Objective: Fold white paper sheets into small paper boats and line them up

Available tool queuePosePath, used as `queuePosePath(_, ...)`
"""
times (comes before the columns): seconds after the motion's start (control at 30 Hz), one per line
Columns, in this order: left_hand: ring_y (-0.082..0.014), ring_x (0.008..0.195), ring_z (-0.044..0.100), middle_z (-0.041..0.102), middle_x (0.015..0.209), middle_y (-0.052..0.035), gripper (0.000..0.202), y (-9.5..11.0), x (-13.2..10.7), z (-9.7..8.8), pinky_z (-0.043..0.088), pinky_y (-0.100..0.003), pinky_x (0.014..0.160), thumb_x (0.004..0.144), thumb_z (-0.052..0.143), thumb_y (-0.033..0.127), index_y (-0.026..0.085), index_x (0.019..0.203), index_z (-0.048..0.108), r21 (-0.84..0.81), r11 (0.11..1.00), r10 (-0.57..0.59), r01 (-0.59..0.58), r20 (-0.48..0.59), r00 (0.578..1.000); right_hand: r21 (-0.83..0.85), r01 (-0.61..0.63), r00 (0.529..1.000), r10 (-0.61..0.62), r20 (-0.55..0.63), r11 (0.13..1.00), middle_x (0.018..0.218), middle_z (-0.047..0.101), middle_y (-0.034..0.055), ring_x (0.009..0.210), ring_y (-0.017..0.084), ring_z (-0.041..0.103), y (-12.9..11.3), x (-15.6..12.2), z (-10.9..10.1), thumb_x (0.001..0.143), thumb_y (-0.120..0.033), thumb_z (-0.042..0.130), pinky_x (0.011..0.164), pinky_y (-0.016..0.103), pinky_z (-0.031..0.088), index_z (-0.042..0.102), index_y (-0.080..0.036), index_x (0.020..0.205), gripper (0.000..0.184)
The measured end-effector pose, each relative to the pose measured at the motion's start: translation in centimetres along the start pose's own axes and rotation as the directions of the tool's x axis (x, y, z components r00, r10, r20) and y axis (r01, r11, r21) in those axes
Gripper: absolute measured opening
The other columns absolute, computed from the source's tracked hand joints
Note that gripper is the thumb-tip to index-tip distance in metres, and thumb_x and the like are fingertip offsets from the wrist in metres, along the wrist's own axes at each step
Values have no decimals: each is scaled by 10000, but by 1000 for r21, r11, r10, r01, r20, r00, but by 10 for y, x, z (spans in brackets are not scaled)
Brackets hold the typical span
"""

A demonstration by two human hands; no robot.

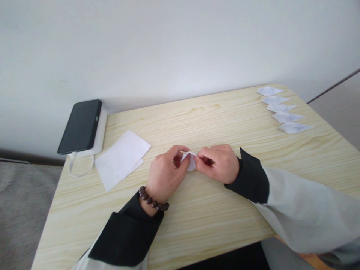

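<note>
A small folded piece of white paper (191, 161) is pinched between both my hands at the middle of the wooden table (213, 210). My left hand (164, 174), with a dark bead bracelet on its wrist, grips the paper's left side with thumb and fingers closed. My right hand (218, 162) pinches its right side, fingers curled. Most of the paper is hidden between the fingers.
A stack of white paper sheets (120, 159) lies to the left of my hands. A black power bank on a white one (83, 126) sits at the table's far left corner, with a white cord loop. Several folded paper pieces (282, 109) lie in a row at the far right.
</note>
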State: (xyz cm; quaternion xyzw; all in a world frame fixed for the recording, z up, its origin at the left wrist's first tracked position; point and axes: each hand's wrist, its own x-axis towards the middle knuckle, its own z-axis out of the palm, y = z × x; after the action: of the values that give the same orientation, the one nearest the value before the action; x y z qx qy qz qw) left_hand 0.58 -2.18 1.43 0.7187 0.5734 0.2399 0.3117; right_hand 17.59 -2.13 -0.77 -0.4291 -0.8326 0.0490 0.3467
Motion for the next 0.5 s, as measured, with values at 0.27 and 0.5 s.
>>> queuePosePath(0.27,-117,596,575,654,721,13,281,-3,2,-4,413,-210,520,795,571,339,207,1040,606,-107,994,-24,34,96,995,2,-65,998,65,27,998,483,572,-36,412,73,502,-1,0,0,817,-240,532,444,197,292,544,-173,656,176)
queuePosePath(0.5,-147,600,633,698,680,-20,274,-5,5,-7,427,-211,481,813,570,363,168,996,629,-264,959,-67,106,153,986,105,-88,996,90,-12,991,571,646,-55,401,49,527,0,0,0,814,-204,537,423,165,325,545,-187,772,46)
